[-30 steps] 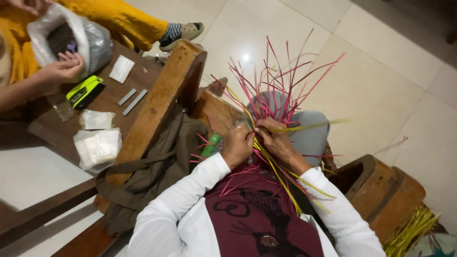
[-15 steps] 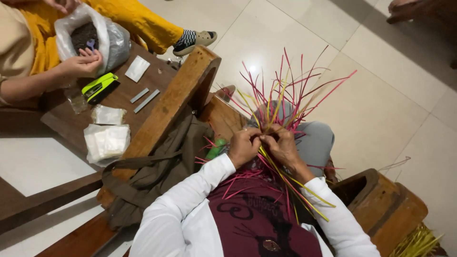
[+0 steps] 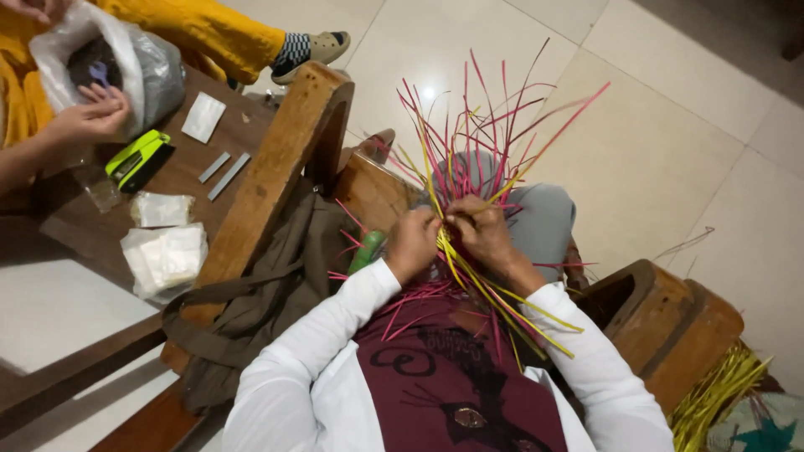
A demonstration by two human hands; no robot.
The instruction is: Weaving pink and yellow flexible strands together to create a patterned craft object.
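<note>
Pink and yellow strips (image 3: pixel 469 159) fan upward toward twelve o'clock from the person's lap, gathered at their base where both hands meet. In the head view, the left hand (image 3: pixel 412 244) has its fingers curled tight on the bundle's lower part, and the right hand (image 3: pixel 484 233), touching it at three o'clock, pinches a few yellow strips between closed fingers. Loose ends trail down across the maroon apron (image 3: pixel 452 377) toward five o'clock. A green object (image 3: pixel 366 249) (its kind is hard to tell) lies just beside the left wrist at nine o'clock, against an olive cloth bag (image 3: pixel 268 293) draped over the wooden armrest (image 3: pixel 276 167).

At ten o'clock, a wooden bench (image 3: pixel 67 226) carries a lime-green tool (image 3: pixel 138 157), two small metal bars (image 3: pixel 219 171) and clear packets (image 3: pixel 163 255). Another person's hand (image 3: pixel 88 117) there reaches into a plastic bag (image 3: pixel 126 59). At four o'clock, a sheaf of yellow strips (image 3: pixel 720 393) lies on the floor beside a wooden block (image 3: pixel 670 318).
</note>
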